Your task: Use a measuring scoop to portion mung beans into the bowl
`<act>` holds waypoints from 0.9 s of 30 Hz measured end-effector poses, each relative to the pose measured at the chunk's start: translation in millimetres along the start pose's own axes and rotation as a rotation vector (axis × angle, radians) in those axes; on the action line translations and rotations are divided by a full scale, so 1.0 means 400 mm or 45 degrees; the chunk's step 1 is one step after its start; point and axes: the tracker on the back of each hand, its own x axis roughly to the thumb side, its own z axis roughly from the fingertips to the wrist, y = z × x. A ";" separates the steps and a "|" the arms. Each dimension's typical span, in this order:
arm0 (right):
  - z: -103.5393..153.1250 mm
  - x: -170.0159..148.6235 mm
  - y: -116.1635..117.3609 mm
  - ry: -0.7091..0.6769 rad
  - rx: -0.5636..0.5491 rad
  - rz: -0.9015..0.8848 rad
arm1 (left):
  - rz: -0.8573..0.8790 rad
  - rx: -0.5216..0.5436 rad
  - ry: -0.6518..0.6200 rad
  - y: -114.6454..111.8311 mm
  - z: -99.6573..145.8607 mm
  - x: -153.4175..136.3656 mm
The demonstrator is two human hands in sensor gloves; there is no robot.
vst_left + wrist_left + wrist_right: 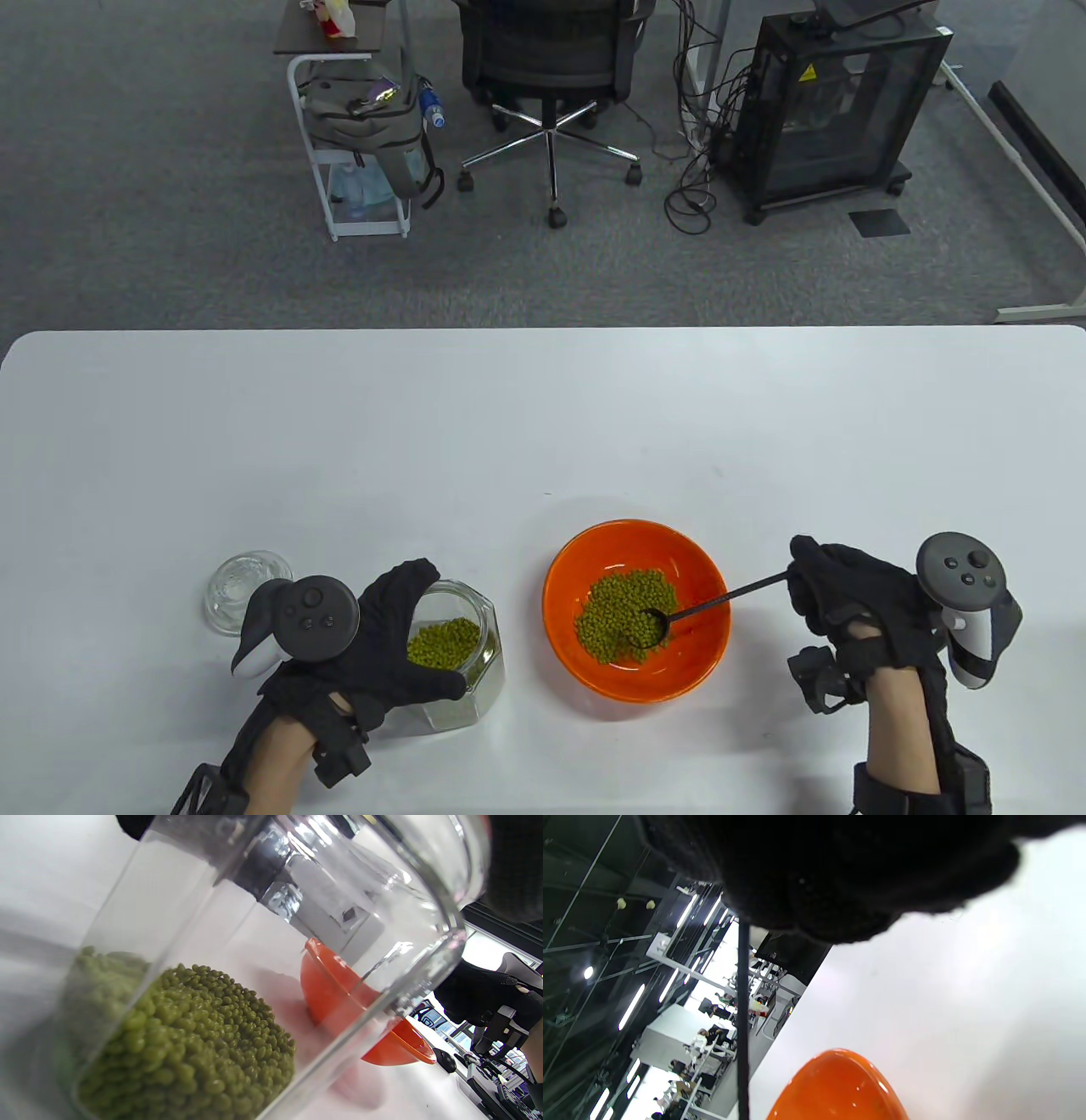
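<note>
Right hand (848, 594) pinching scoop (708, 604) – its head in the orange bowl (636, 543), left hand (390, 645) wrapped round bean jar (484, 671)

Glossy orange bowl (636, 543), clear glass jar (475, 671), smooth matt white table (509, 424)

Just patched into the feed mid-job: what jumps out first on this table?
The orange bowl at centre front, with a heap of green mung beans in it. The right hand holds a black measuring scoop whose head sits in that heap. Left of the bowl, the left hand grips a tilted glass jar that has beans in it, and its glass lid lies further left.
</note>
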 end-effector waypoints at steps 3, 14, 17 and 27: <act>0.013 0.025 0.011 -0.069 -0.008 0.094 | 0.000 0.000 0.000 0.000 0.000 0.000; 0.065 0.108 0.048 -0.395 -0.060 0.302 | 0.000 0.000 0.000 0.000 0.000 0.000; 0.080 0.127 0.054 -0.496 -0.064 0.373 | -0.002 -0.001 0.002 0.000 0.000 0.000; 0.126 0.176 0.081 -0.901 -0.041 0.511 | -0.006 -0.002 0.003 0.000 0.000 0.000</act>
